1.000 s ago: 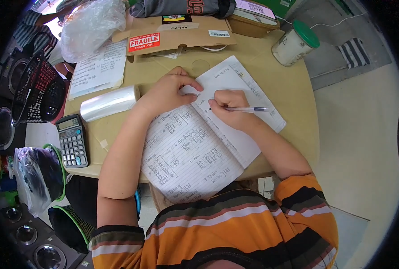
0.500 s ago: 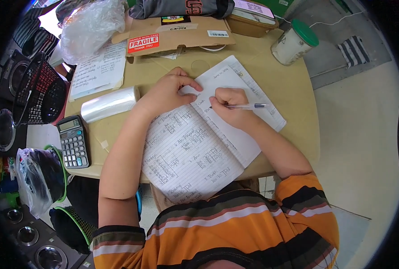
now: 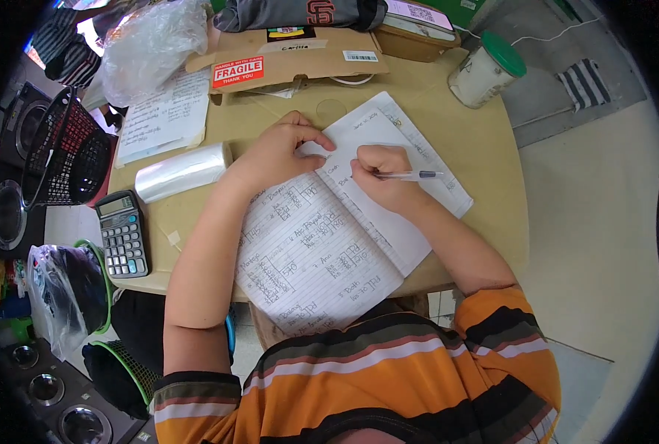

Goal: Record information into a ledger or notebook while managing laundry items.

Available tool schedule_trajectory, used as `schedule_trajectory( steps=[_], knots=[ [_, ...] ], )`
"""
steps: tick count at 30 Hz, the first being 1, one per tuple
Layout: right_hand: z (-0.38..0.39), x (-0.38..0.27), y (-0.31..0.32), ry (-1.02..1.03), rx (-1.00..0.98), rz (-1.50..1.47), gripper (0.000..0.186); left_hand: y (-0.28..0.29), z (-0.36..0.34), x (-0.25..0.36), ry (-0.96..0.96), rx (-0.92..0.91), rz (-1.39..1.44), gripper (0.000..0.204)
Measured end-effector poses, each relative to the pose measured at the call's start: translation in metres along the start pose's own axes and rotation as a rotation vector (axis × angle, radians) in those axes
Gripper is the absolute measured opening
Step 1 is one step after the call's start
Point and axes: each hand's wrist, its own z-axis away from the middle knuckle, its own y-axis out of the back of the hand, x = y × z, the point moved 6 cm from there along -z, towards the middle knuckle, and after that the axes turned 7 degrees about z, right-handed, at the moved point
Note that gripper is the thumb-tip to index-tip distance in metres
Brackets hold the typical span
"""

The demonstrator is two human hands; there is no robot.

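An open lined notebook [image 3: 322,259] lies aslant on the table in front of me, its left page full of handwriting. On its right page, near the upper part, my right hand [image 3: 383,176] is closed round a pen [image 3: 422,175] with a clear barrel. The fingers hide the pen's tip, and a few short handwritten lines stand beside them. My left hand [image 3: 289,148] rests over the upper left edge of the notebook. Its thumb and forefinger are spread apart on the paper, and nothing is held in it.
Left of my forearm are a clear plastic roll [image 3: 183,172] and a calculator [image 3: 122,233]. Written sheets [image 3: 163,118], a plastic bag [image 3: 155,52] and a cardboard box [image 3: 300,59] sit farther back. A green-lidded jar [image 3: 485,74] stands at the far right; a black basket [image 3: 67,155] is at left.
My right hand has shifted slightly right along the line with the pen, and a bit more writing shows beside it. My left hand stays in place.
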Motion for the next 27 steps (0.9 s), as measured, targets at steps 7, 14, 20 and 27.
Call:
schedule_trajectory(
  steps=[7, 14, 20, 27],
  knots=[
    [-0.0017, 0.0031, -0.0007, -0.003, -0.013, 0.011, 0.027, 0.0011, -0.0006, 0.0011, 0.022, 0.002, 0.000, 0.030],
    [-0.0007, 0.0020, 0.0007, 0.004, 0.011, -0.018, 0.031, 0.0006, 0.0000, 0.0026, 0.023, 0.000, -0.001, 0.030],
    [0.0002, 0.0023, 0.0016, 0.005, 0.034, 0.003, 0.030, 0.0002, 0.0001, 0.0019, 0.053, -0.036, -0.012, 0.029],
    [-0.0007, 0.0024, 0.0021, -0.043, 0.031, 0.016, 0.025, 0.0008, 0.0005, 0.0017, 0.006, -0.004, -0.008, 0.030]
  ],
)
